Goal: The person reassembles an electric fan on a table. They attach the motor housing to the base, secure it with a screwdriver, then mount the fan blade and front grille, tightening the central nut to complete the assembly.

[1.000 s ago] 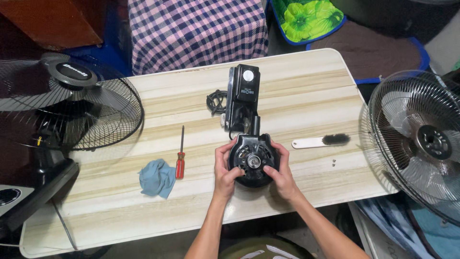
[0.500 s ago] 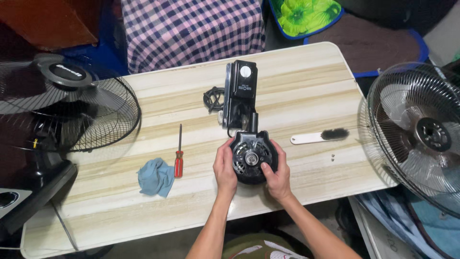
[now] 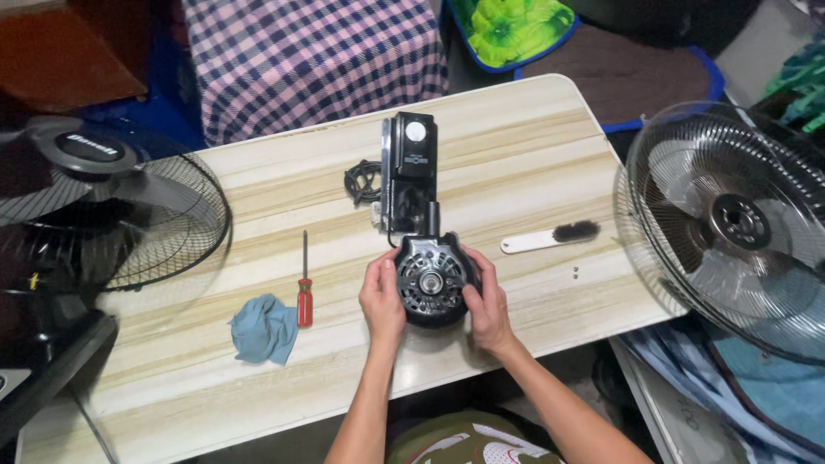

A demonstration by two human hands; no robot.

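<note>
A black fan motor housing with a silver hub lies on the pale wooden table, joined to a black fan neck and control box behind it. My left hand grips the housing's left side and my right hand grips its right side, thumbs on the front face. A coiled black cord lies left of the control box.
A red-handled screwdriver and a blue cloth lie left of my hands. A white brush with black bristles and two small screws lie to the right. A black fan grille stands left, a fan with blades right.
Both hands have shifted slightly around the motor housing, thumbs settling on its front. The view has drifted, so everything sits a little further left in frame.
</note>
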